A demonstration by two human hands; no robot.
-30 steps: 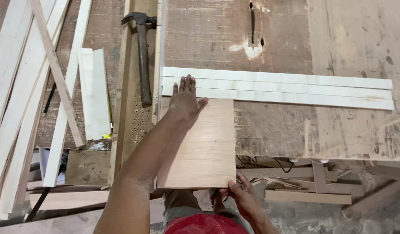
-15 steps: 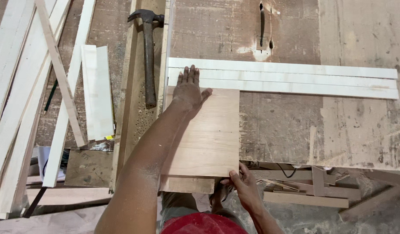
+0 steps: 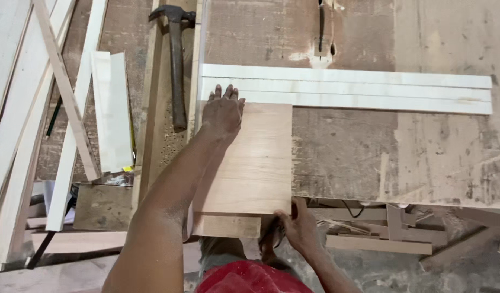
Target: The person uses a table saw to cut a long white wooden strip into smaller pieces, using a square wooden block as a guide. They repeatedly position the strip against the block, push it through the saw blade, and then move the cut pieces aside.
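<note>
A light brown plywood board (image 3: pixel 255 163) lies flat on the worn table saw top (image 3: pixel 369 152). My left hand (image 3: pixel 223 111) presses flat on its far left corner, fingers spread, by the pale wooden strips (image 3: pixel 347 89). My right hand (image 3: pixel 296 222) grips the board's near right corner at the table's front edge. A second, narrower piece of wood (image 3: pixel 228 225) sticks out under the board at the near edge. The saw blade slot (image 3: pixel 321 24) is at the far side of the table.
A hammer (image 3: pixel 177 65) lies on a wooden rail left of the table. Several long pale laths (image 3: pixel 60 108) lean at the far left. Offcuts (image 3: pixel 380 239) lie below the table's front edge on the right.
The board has slid forward across the table, and its far edge now meets the pale strips. My left hand stays flat on it; my right hand now pinches the near corner.
</note>
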